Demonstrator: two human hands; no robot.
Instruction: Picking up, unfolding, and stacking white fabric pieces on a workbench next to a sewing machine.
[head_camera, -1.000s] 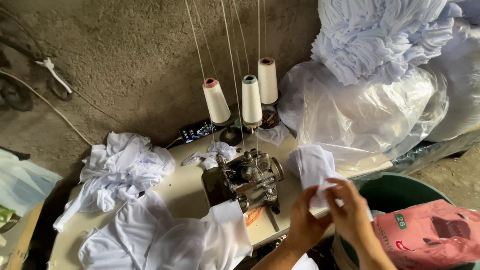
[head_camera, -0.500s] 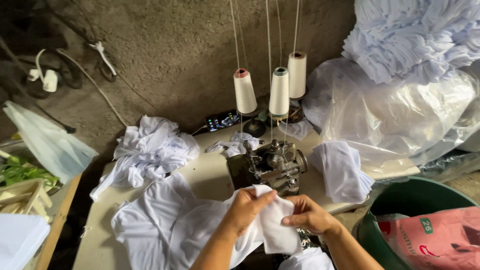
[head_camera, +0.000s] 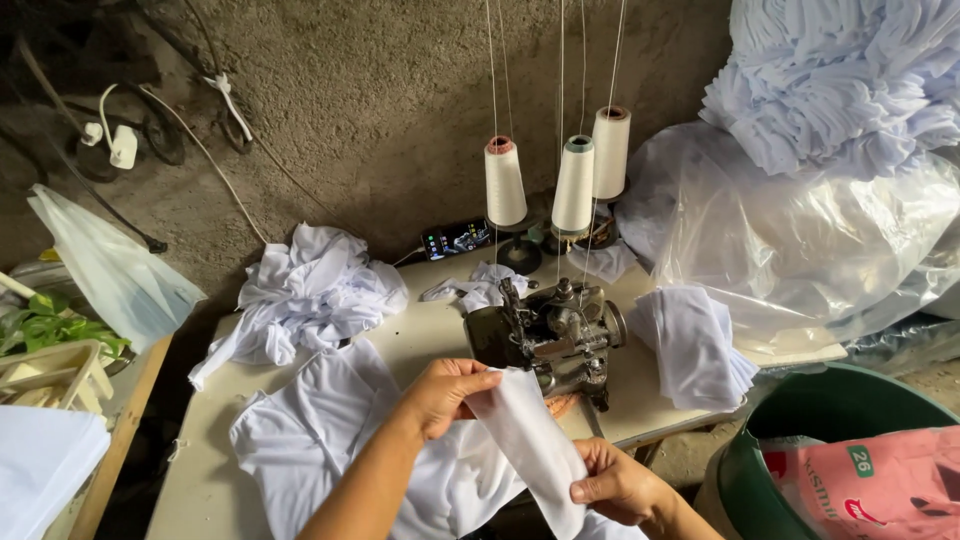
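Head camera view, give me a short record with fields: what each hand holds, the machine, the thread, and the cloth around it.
left hand: left hand pinches the upper end of a white fabric strip
right hand: right hand grips the strip's lower part
machine: dark sewing machine on a pale table, just behind the strip
thread: three white thread cones behind the machine
cloth: crumpled white pile at left, folded white stack at right

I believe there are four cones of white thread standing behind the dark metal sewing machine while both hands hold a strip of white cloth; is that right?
Not quite: the head view shows three cones of white thread, not four, behind the dark metal sewing machine. The left hand and right hand do hold the strip of white cloth.
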